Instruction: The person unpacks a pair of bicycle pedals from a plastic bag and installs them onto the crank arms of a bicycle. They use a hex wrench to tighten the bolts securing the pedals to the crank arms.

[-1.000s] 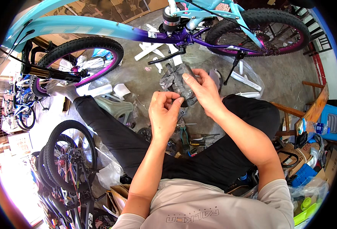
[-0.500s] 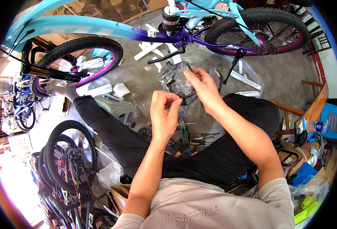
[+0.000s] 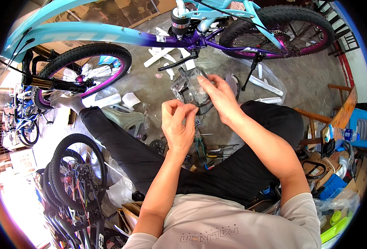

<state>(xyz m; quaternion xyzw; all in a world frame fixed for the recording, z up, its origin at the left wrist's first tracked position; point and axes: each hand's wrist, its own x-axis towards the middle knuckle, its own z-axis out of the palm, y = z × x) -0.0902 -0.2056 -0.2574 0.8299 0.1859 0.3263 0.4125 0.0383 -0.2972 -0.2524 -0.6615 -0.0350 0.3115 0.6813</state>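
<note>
A black part wrapped in a crinkled clear plastic bag (image 3: 191, 90) is held above the floor between my hands. My right hand (image 3: 224, 98) grips its right side, thumb on top and fingers behind. My left hand (image 3: 178, 122) is closed in a pinch, thumb and forefinger at the bag's lower edge. What kind of part is inside I cannot make out. Beyond my hands a turquoise and purple bicycle (image 3: 150, 38) stands across the view, with its kickstand (image 3: 253, 66) down. Pliers (image 3: 200, 148) lie on the floor between my legs.
Screwdrivers and other small tools (image 3: 218, 152) lie near the pliers. White foam pieces (image 3: 158, 57) are scattered under the bicycle. More bicycles (image 3: 77, 174) crowd the left side. A wooden stool (image 3: 341, 112), a water bottle (image 3: 346, 134) and cardboard are on the right.
My left hand has shifted very slightly and its fingers have curled a little more at the bag's edge. The right hand keeps its grip. The whole view has moved slightly.
</note>
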